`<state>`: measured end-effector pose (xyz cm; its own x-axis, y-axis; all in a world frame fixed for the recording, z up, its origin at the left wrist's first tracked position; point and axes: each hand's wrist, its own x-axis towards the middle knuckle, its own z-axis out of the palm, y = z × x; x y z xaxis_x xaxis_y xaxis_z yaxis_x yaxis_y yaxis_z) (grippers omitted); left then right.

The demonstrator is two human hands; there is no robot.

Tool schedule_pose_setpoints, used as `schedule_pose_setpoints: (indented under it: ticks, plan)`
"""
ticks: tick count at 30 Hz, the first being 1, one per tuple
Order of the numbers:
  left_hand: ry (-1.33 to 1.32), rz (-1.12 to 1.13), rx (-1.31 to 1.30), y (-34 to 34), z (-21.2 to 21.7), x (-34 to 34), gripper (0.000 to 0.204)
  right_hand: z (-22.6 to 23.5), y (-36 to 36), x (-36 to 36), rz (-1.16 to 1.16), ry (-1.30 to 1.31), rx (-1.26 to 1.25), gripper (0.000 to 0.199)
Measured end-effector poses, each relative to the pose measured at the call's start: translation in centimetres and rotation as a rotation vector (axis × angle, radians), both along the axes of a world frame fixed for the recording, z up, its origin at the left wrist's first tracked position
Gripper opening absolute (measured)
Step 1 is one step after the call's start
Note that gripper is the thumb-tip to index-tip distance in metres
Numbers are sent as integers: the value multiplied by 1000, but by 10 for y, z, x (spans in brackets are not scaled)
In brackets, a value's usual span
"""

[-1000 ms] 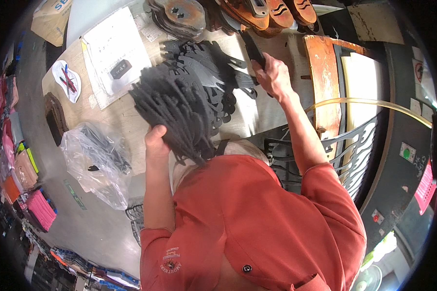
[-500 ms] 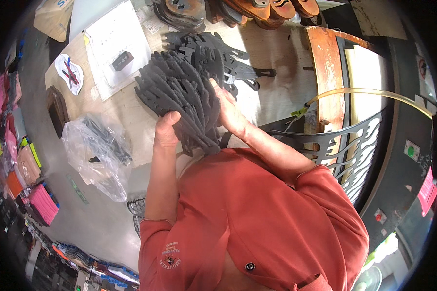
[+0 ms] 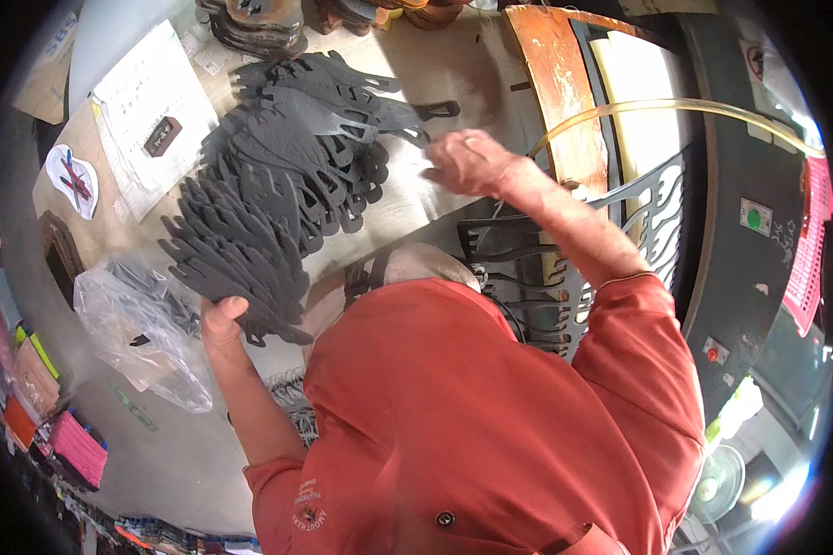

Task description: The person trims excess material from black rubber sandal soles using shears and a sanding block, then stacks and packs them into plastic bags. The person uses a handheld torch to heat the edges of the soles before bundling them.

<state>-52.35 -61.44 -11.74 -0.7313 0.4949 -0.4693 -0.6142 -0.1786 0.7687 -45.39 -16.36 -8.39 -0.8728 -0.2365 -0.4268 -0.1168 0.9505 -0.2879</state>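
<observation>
The fanned bundle of dark grey handled cut-outs [image 3: 236, 250] sits at the near-left end of the spread heap of like pieces [image 3: 287, 129], overlapping it in this view; whether the table takes any of its weight cannot be told. The left hand [image 3: 222, 319] holds the bundle by its near-left edge, thumb on top, the other fingers hidden beneath. Half a second ago both hands were on the bundle; now the right hand [image 3: 467, 162] is off it, just right of the heap near a piece with a looped end [image 3: 440, 109]. Its fingers are curled and blurred, and I cannot tell whether they hold anything. By my reading, the bundle now depends on the left grip alone, which frees the right for single pieces. Right of the heap, pale tabletop [image 3: 458, 79] runs to an orange-brown wooden board [image 3: 565, 92], with the table's near edge passing under the right wrist. Nearer the body on that side, a rack of dark slotted shapes [image 3: 518, 277] lies below the forearm and could catch a low sweep. Left of the heap, a paper sheet [image 3: 148, 79] bearing a dark block [image 3: 162, 136] and, nearer, a clear plastic bag [image 3: 148, 324] crowd the left hand's side.
</observation>
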Motion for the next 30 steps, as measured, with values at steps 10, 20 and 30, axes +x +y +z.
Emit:
schedule_pose_setpoints:
  ticks: [10,20,30]
  plan:
    - [-136,28,30,-19,3,52,94,-11,-8,76,178,-473,438,22]
    - [-127,-83,194,-55,-19,74,92,9,-35,119,181,-553,373,22]
    - [-115,-121,164,-74,-10,109,85,-26,12,67,201,-410,890,36]
